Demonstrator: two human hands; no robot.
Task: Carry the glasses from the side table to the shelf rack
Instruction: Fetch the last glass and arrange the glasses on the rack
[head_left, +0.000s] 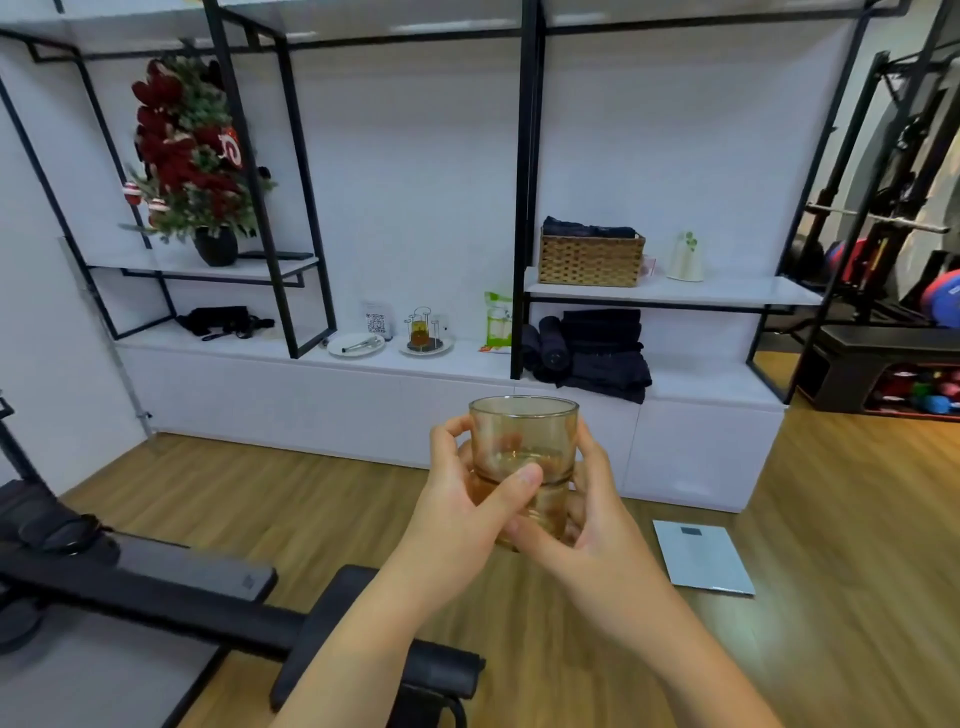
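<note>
An amber-tinted glass tumbler (522, 434) is held upright in front of me, over the wooden floor. My left hand (457, 514) wraps its left side with the thumb across the front. My right hand (587, 519) cups its right side and base. Ahead stands the shelf rack (670, 292), black metal frames with white boards above a long white cabinet (363, 395). On the cabinet top sit a white plate with tongs (355, 344) and a small glass holder on a plate (425, 340). The side table is out of view.
A black exercise bench (156, 582) lies low at my left. A grey bathroom scale (701, 556) rests on the floor at right. A wicker basket (589, 258), folded dark towels (597, 348) and a red flower arrangement (192, 150) occupy the shelves. Gym weights (914, 312) stand far right.
</note>
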